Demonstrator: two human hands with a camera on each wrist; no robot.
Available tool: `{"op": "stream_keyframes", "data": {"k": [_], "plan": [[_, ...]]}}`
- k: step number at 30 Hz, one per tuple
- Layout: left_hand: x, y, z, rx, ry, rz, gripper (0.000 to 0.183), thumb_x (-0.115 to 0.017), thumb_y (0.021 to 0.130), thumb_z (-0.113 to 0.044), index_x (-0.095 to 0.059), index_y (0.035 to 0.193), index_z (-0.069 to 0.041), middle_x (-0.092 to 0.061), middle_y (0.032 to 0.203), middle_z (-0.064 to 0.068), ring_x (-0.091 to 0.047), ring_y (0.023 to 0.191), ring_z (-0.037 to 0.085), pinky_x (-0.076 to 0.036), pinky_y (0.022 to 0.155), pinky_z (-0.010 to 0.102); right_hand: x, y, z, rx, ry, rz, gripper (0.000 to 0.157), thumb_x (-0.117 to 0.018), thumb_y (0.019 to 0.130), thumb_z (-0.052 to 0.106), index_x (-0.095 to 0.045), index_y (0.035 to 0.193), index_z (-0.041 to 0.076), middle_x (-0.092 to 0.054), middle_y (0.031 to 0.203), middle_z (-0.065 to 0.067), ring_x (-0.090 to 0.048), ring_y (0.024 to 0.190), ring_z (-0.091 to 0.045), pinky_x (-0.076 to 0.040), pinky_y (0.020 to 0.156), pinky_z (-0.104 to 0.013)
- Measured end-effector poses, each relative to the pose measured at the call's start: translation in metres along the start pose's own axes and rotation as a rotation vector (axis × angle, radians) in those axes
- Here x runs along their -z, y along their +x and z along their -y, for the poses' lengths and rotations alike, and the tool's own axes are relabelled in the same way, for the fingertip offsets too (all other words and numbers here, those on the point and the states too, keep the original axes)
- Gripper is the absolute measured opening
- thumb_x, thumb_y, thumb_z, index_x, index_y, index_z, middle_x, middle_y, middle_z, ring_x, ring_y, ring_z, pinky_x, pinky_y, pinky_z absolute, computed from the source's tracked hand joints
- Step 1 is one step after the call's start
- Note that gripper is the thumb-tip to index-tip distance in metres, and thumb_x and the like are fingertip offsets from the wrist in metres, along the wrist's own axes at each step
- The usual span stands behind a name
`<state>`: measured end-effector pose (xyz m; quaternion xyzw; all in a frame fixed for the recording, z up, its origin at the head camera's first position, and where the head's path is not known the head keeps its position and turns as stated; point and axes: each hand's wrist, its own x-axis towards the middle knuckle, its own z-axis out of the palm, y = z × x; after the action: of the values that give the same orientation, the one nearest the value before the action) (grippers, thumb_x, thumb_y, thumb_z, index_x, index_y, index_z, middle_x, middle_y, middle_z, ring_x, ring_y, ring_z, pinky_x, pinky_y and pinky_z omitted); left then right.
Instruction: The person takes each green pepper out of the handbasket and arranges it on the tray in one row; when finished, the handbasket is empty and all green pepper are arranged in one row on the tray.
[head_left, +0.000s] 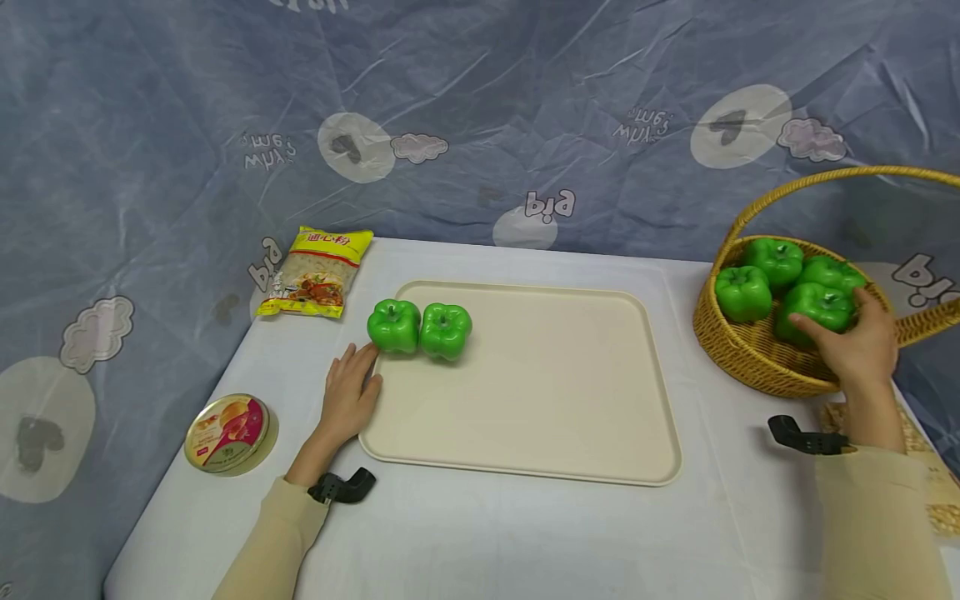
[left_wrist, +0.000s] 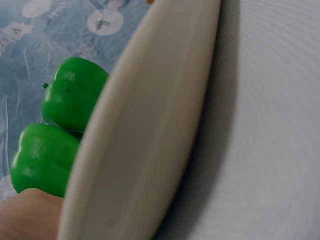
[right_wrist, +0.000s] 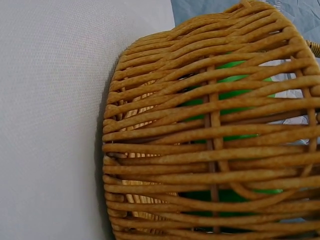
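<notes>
At the right, a woven basket (head_left: 772,379) with a tall handle contains several green bell peppers. My right hand (head_left: 862,350) reaches in over its rim and grips the front bell pepper (head_left: 821,307) between thumb and fingers. In the right wrist view, the basket wall (right_wrist: 215,135) covers that hand, with green showing through the gaps. Two more bell peppers (head_left: 393,326) (head_left: 446,331) sit side by side in the upper left of a beige tray (head_left: 525,392). My left hand (head_left: 350,396) rests at the tray's left edge, fingers extended, fingertips close to the left pepper.
A yellow bag of pasta (head_left: 318,275) lies at the back left of the white table (head_left: 480,533). Nearer on that side stands a round tin (head_left: 228,433). Another package (head_left: 941,475) is partly covered by the right forearm. A patterned grey-blue cloth (head_left: 480,108) hangs behind.
</notes>
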<state>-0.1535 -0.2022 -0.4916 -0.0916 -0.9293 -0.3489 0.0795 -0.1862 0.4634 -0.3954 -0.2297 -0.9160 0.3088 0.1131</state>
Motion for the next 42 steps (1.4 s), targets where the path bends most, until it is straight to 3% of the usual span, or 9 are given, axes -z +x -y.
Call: {"op": "stream_keyframes", "data": {"k": [13, 32, 42], "plan": [[-0.0004, 0.0004, 0.0006, -0.002, 0.005, 0.002, 0.05, -0.049, 0.096, -0.008, -0.043, 0.144, 0.003, -0.04, 0.151, 0.023, -0.019, 0.146, 0.046, -0.004, 0.117, 0.063, -0.0004, 0.0004, -0.0021, -0.029, -0.105, 0.076, 0.085, -0.052, 0.097, 0.037, -0.002, 0.156, 0.001, -0.006, 0.157, -0.035, -0.013, 0.142, -0.056, -0.015, 0.113, -0.068], [0.0011, 0.0011, -0.002, 0.006, 0.005, 0.002, 0.051, -0.05, 0.095, -0.008, -0.043, 0.145, 0.003, -0.04, 0.151, 0.023, -0.019, 0.146, 0.046, -0.003, 0.117, 0.063, -0.0033, -0.0013, 0.001, -0.06, -0.089, -0.029, 0.085, -0.062, 0.092, 0.034, -0.015, 0.153, -0.003, -0.019, 0.155, -0.033, -0.021, 0.141, -0.051, -0.017, 0.116, -0.061], [0.0018, 0.0006, -0.0025, 0.012, 0.005, 0.009, 0.051, -0.049, 0.096, -0.008, -0.042, 0.145, 0.003, -0.04, 0.151, 0.023, -0.019, 0.146, 0.046, -0.003, 0.117, 0.063, -0.0068, -0.0063, 0.0042, -0.103, -0.065, -0.096, 0.081, -0.063, 0.092, 0.029, -0.017, 0.152, -0.001, -0.017, 0.157, -0.027, -0.015, 0.146, -0.045, -0.013, 0.12, -0.056]]}}
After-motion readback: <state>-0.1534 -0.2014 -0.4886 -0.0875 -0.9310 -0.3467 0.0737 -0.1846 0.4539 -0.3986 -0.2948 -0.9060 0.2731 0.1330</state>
